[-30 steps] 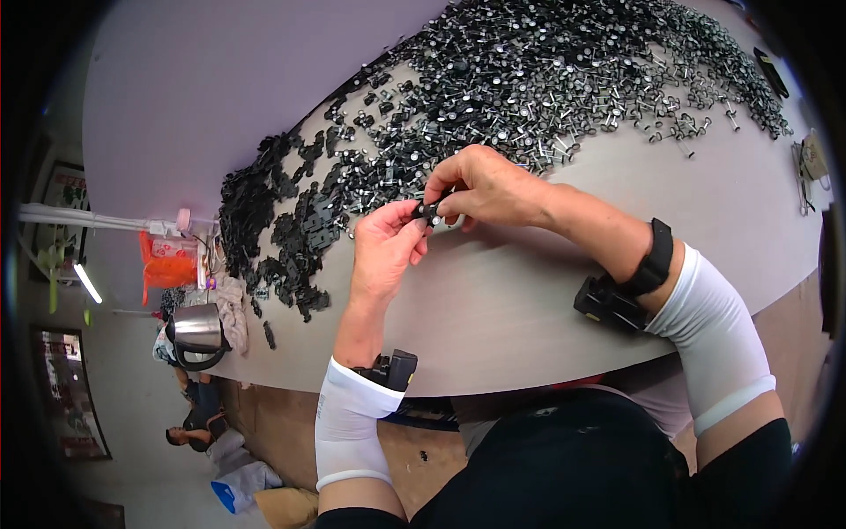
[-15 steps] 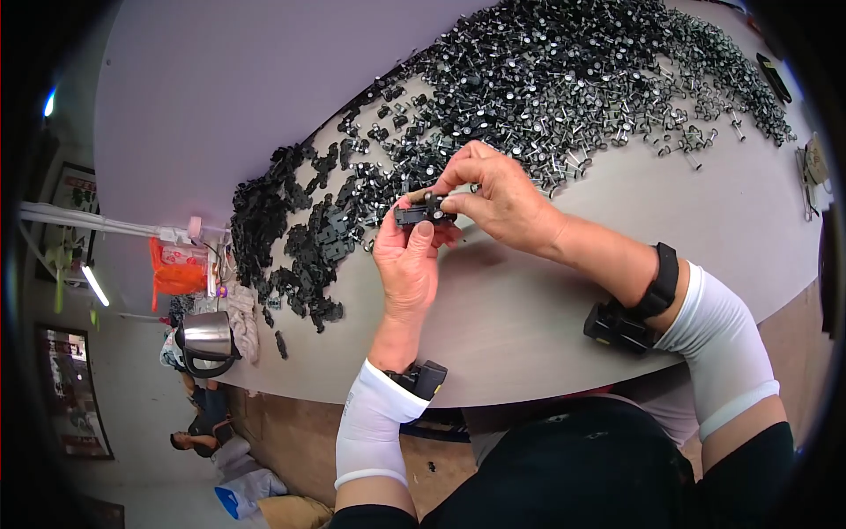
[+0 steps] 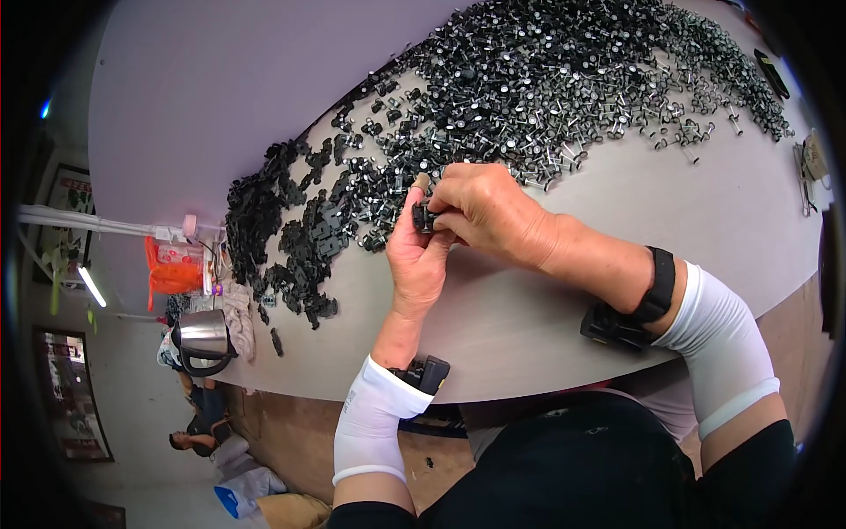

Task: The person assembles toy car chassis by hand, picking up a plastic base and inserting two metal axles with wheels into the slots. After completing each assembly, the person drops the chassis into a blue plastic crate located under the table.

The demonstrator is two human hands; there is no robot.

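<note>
In front of me, above the table (image 3: 511, 335), my left hand (image 3: 416, 271) grips a small black plastic part (image 3: 424, 217) between thumb and fingers. A tan wrap covers one fingertip of that hand. My right hand (image 3: 498, 212) is closed on the same part from the right, its thumb and fingertips pressed against it. Most of the part is hidden by the fingers. Just beyond both hands spreads a heap of small wheel pairs on metal axles (image 3: 529, 106), black with silvery hubs. Left of my left hand lie flat black plastic pieces (image 3: 308, 251), piled loosely.
A steel kettle (image 3: 204, 335) stands at the table's left edge, beside a crumpled cloth (image 3: 238, 309) and an orange bag (image 3: 174, 275). A black-handled tool (image 3: 772, 74) lies far right. Another person (image 3: 204, 430) sits in the background at left.
My right hand has come down and closed in over the black part, which now shows less. The left hand has turned slightly and stays around it.
</note>
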